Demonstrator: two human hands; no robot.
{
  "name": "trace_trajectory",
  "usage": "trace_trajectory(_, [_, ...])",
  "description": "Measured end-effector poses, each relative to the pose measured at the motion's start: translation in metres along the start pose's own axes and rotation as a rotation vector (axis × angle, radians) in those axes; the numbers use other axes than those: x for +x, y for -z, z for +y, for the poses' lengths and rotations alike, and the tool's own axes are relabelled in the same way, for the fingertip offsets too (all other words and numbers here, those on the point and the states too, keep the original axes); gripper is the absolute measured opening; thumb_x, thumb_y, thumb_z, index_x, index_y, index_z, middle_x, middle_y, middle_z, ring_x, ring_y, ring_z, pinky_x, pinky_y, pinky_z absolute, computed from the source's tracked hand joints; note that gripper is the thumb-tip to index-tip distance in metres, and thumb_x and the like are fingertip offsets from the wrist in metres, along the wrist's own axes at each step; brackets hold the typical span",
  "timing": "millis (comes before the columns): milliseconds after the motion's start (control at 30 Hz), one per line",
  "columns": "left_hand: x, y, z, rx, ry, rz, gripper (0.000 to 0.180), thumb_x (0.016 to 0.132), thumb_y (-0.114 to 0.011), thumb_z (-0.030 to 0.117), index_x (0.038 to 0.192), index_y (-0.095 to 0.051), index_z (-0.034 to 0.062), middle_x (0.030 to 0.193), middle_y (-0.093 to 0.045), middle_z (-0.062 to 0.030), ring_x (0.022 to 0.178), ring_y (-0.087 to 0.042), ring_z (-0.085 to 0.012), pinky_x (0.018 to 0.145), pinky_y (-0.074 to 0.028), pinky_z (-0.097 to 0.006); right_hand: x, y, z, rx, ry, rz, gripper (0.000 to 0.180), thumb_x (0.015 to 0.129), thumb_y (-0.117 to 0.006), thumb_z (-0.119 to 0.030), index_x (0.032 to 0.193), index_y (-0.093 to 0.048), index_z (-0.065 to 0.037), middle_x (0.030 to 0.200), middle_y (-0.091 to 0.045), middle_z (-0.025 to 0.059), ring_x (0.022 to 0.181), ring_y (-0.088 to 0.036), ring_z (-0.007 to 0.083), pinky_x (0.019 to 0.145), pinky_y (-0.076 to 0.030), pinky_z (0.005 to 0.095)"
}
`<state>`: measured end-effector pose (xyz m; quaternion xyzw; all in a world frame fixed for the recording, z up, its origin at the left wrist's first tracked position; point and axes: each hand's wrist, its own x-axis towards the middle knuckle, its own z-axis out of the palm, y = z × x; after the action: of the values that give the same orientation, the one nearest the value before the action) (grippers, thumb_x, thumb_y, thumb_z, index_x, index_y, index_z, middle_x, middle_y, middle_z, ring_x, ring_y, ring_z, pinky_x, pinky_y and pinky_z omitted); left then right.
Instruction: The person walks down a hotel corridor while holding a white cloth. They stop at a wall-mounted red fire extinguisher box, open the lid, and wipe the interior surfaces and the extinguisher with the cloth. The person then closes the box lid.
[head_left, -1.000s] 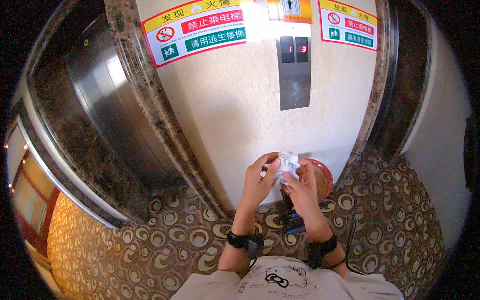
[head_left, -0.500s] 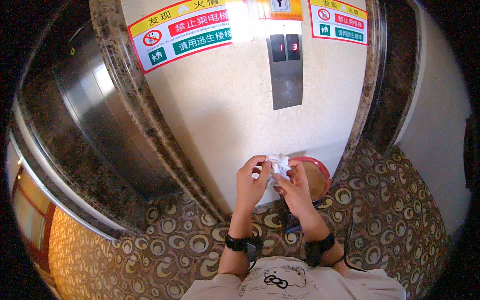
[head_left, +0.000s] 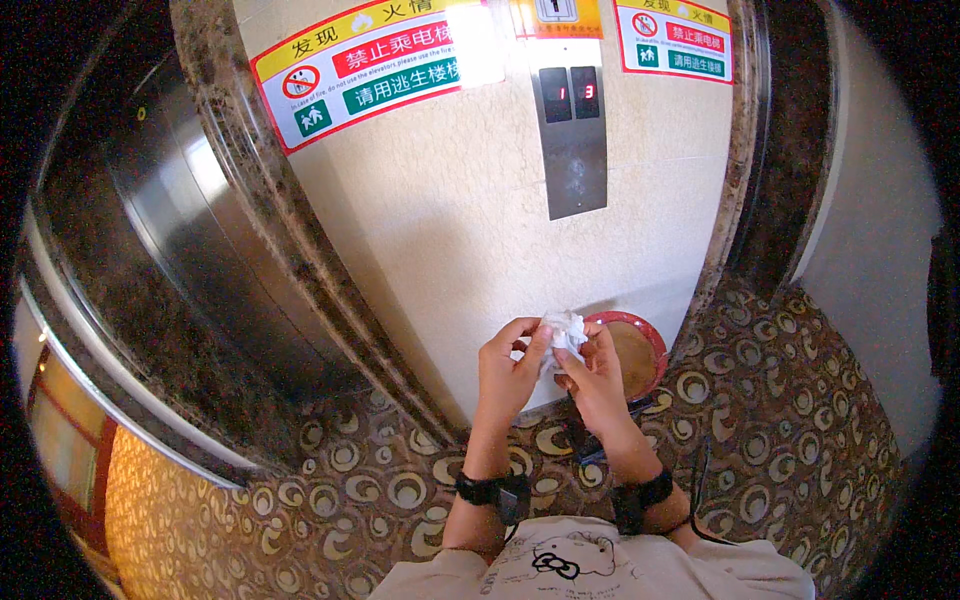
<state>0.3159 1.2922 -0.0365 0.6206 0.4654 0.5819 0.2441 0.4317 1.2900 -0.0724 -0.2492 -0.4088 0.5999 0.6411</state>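
A crumpled white wad, tissue or thin cloth by its look, is held up in front of me between both hands. My left hand pinches it from the left, thumb pressed along its near side. From the right, my right hand grips it with thumb and curled fingers. The far fingertips are partly hidden behind the wad. Just beyond my right hand stands a round red-rimmed container with a tan top surface, against the wall on the floor.
A dark elevator button panel with lit red digits is on the cream wall. Safety signs hang beside it. Brown marble frames flank the wall; a metal elevator door is at left. Patterned carpet covers the floor.
Both hands keep hold of the white wad and have shifted very slightly right in view. The wad's folds have changed shape a little.
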Motion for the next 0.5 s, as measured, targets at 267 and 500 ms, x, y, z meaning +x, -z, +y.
trace_trajectory(267, [0.006, 0.001, -0.007, -0.015, 0.022, -0.046, 0.015, 0.084, -0.057, 0.013, 0.084, -0.059, -0.0017, 0.069, -0.059, -0.0057, 0.060, -0.056, -0.0110, 0.054, -0.046, -0.025, 0.001, 0.003, 0.003, -0.073, 0.061, 0.004, 0.026, 0.080, -0.061, -0.003, 0.100, -0.045, -0.006, 0.081, -0.049, 0.0013, 0.064, -0.047, 0.0068, 0.048, -0.037, 0.0197])
trace_trajectory(500, [0.016, -0.023, -0.028, -0.330, -0.025, -0.179, 0.012, 0.085, -0.054, 0.009, 0.085, -0.056, -0.0031, 0.078, -0.059, -0.0040, 0.072, -0.055, -0.0091, 0.064, -0.044, -0.023, 0.006, 0.010, -0.002, -0.162, 0.275, 0.167, 0.026, 0.079, -0.063, -0.005, 0.099, -0.047, -0.006, 0.077, -0.048, -0.0016, 0.062, -0.044, 0.0041, 0.049, -0.037, 0.0180])
